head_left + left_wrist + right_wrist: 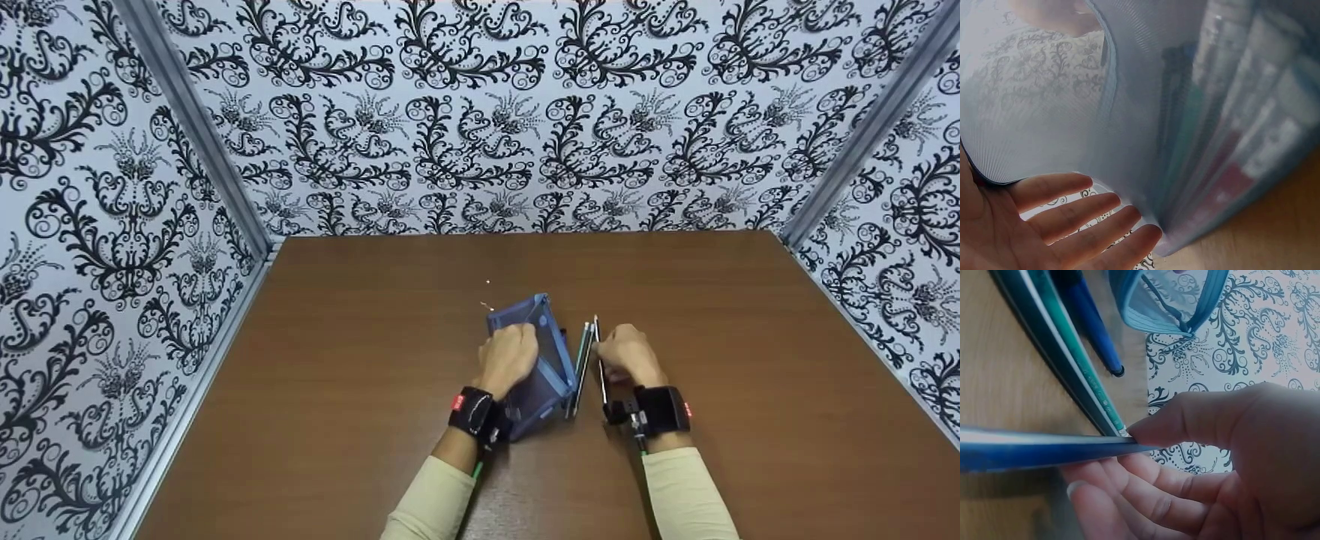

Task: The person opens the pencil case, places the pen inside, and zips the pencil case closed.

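A blue see-through zip pouch [541, 390] stands tilted on the table, its zip side towards the right. My left hand [510, 358] grips it from above; in the left wrist view the fingers [1078, 211] lie along its edge and the thumb is hidden. Several long items with pale ends [1264, 107] show through the pouch wall. Right of the pouch, my right hand [628, 354] pinches a blue pencil [1044, 451] between thumb and fingers. Close beside it are a green pencil [1072, 343], a dark pencil [1044, 349] and a blue pen [1098, 334].
The brown table [375, 322] reaches back to a patterned wall [480, 120]. Patterned side panels with grey metal posts [191, 120] stand left and right. Tiny white specks [487, 282] show on the table behind the pouch. Straps with small cameras [660, 409] sit on both wrists.
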Demonstrator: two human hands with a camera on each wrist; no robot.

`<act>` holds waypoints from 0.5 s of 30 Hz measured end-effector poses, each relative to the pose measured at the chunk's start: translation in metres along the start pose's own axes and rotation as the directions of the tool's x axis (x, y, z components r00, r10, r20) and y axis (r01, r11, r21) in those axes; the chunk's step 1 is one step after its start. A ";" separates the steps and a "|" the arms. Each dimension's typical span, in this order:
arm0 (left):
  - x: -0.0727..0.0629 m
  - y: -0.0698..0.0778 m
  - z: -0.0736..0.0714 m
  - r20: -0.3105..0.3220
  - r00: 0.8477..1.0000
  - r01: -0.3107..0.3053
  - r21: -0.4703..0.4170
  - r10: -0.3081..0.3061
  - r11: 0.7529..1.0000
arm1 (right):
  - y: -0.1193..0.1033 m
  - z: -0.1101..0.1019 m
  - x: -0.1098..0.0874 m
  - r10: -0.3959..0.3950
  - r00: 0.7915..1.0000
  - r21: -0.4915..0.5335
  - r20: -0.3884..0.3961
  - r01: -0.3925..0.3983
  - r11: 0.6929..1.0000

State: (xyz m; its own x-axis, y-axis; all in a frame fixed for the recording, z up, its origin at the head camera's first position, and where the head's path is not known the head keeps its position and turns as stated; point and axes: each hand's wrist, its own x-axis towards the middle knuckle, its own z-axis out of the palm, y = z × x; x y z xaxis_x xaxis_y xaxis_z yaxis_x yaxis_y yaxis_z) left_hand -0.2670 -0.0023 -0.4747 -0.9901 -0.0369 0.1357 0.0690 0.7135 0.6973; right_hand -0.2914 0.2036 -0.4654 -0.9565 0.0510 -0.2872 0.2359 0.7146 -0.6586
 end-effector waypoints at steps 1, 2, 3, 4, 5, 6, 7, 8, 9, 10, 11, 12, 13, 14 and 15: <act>0.000 0.000 0.000 -0.005 1.000 0.002 0.000 -0.002 1.000 | 0.000 0.000 -0.001 -0.004 1.000 0.005 0.000 0.004 1.000; 0.000 0.000 0.000 -0.004 1.000 0.003 0.001 -0.003 1.000 | -0.001 0.000 -0.001 -0.003 1.000 0.010 -0.001 0.003 1.000; 0.000 0.000 0.000 -0.004 1.000 0.005 0.002 -0.005 1.000 | -0.001 -0.001 -0.001 -0.002 1.000 0.022 0.002 0.002 1.000; 0.000 0.001 0.000 -0.002 1.000 0.006 0.004 -0.006 1.000 | -0.002 -0.001 -0.001 0.001 1.000 0.032 0.003 -0.001 0.999; 0.000 0.001 0.000 -0.001 1.000 0.007 0.004 -0.007 1.000 | -0.003 -0.001 -0.002 -0.002 1.000 0.043 0.007 0.002 0.999; 0.000 0.001 0.000 0.000 1.000 0.007 0.004 -0.007 1.000 | -0.003 -0.001 -0.002 -0.006 1.000 0.055 0.008 0.005 0.998; 0.000 0.001 0.000 0.002 1.000 0.007 0.003 -0.007 1.000 | -0.003 -0.002 -0.002 -0.011 1.000 0.067 0.009 0.011 0.998; 0.000 0.001 -0.001 0.003 1.000 0.004 0.002 -0.004 1.000 | -0.004 -0.002 -0.003 -0.016 1.000 0.079 0.010 0.016 0.997; 0.000 0.001 -0.001 0.004 1.000 0.001 0.001 -0.001 1.000 | -0.004 -0.002 -0.003 -0.024 1.000 0.088 0.011 0.023 0.996; 0.000 0.001 -0.001 0.007 1.000 -0.003 -0.001 0.003 1.000 | -0.005 -0.003 -0.004 -0.030 1.000 0.094 0.009 0.029 0.995; 0.000 0.001 -0.001 0.009 1.000 -0.006 -0.005 0.006 1.000 | -0.005 -0.003 -0.004 -0.036 0.999 0.102 0.009 0.035 0.994; 0.000 0.000 -0.002 0.012 1.000 -0.009 -0.010 0.009 1.000 | -0.005 -0.003 -0.005 -0.037 0.999 0.111 0.009 0.035 0.993; 0.000 0.000 -0.002 0.014 1.000 -0.012 -0.012 0.012 1.000 | -0.006 -0.003 -0.005 -0.035 0.999 0.121 0.011 0.033 0.992; 0.000 0.000 -0.002 0.014 1.000 -0.015 -0.012 0.016 1.000 | -0.006 -0.003 -0.005 -0.034 0.999 0.127 0.013 0.032 0.991; 0.000 0.000 -0.002 0.015 1.000 -0.019 -0.013 0.020 1.000 | -0.006 -0.004 -0.005 -0.032 0.999 0.134 0.015 0.030 0.990</act>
State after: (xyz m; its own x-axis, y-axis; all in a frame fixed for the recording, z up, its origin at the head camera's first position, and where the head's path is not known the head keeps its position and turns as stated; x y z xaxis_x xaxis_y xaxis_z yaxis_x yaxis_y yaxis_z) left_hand -0.2664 -0.0041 -0.4732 -0.9903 -0.0123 0.1387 0.0898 0.7051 0.7034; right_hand -0.2889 0.2014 -0.4573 -0.9609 0.0175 -0.2764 0.2283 0.6155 -0.7544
